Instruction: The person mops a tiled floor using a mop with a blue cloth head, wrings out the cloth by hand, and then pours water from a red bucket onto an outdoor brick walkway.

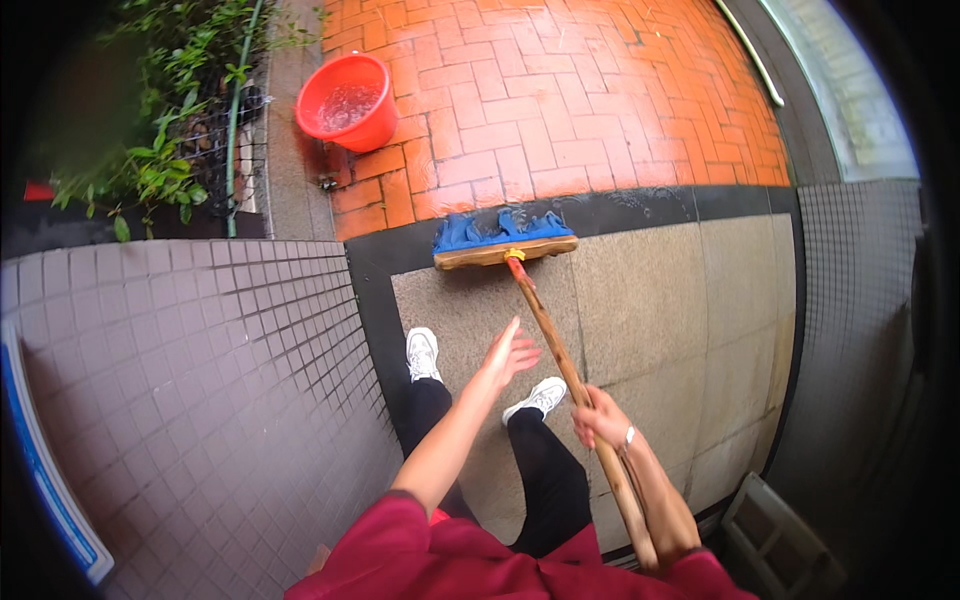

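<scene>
My right hand (pixel 604 420) grips the long wooden handle (pixel 556 335) of a mop partway up. The mop has a wooden crosspiece (pixel 487 257) with blue fabric strips (pixel 480 232) along its far side. A red and yellow joint (pixel 516 261) links handle and crosspiece. The strips rest on the wet dark border (pixel 645 214) between stone tiles and orange paving. My left hand (pixel 510 352) hangs apart from the handle, just left of it, its fingers spread and holding nothing. A red bucket (pixel 384 120) with water in it stands on the orange bricks, ahead and left.
Tiled walls rise at left (pixel 187 337) and right (pixel 847 285). Leafy plants (pixel 169 165) and black netting (pixel 206 150) lie beyond the left wall. My white shoes (pixel 422 352) stand on speckled stone tiles (pixel 645 292). Wet orange brick paving (pixel 555 97) stretches ahead. A grey frame (pixel 780 536) is at lower right.
</scene>
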### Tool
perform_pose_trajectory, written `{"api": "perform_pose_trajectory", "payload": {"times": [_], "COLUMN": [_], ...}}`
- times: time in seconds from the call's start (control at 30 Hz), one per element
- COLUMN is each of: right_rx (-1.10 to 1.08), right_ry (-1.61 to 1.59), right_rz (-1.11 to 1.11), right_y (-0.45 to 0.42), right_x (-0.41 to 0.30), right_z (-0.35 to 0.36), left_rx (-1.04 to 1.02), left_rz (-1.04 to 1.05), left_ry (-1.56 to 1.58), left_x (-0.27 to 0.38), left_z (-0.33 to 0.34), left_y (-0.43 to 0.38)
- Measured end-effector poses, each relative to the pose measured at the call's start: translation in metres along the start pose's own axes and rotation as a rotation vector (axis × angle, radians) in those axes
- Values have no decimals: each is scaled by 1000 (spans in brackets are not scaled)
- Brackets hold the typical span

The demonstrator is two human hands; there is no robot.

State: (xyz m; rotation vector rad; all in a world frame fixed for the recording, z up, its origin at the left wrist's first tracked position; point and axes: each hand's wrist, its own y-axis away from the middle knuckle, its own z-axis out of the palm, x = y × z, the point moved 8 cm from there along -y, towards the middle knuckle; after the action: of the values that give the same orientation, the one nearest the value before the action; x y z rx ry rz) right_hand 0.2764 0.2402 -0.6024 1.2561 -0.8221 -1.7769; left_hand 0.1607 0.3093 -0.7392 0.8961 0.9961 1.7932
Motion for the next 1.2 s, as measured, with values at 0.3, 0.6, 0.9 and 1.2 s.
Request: {"api": "perform_pose_trajectory", "payload": {"times": [0.3, 0.6, 0.9, 1.2], "right_rx": [27, 48, 116, 20], "right_ry": [40, -467, -576, -532], "right_rz": [125, 145, 176, 292], "right_y": [128, 1, 36, 112], "right_x": [14, -3, 17, 42], "right_z": [20, -4, -15, 3], "left_rx": [-176, -228, 26, -546], "left_rz": [83, -94, -303, -40], "left_ry": [90, 104, 611, 656], "left_x": [-17, -71, -132, -7], "left_z": [80, 90, -92, 35], "left_y": [-2, 30, -16, -31]}}
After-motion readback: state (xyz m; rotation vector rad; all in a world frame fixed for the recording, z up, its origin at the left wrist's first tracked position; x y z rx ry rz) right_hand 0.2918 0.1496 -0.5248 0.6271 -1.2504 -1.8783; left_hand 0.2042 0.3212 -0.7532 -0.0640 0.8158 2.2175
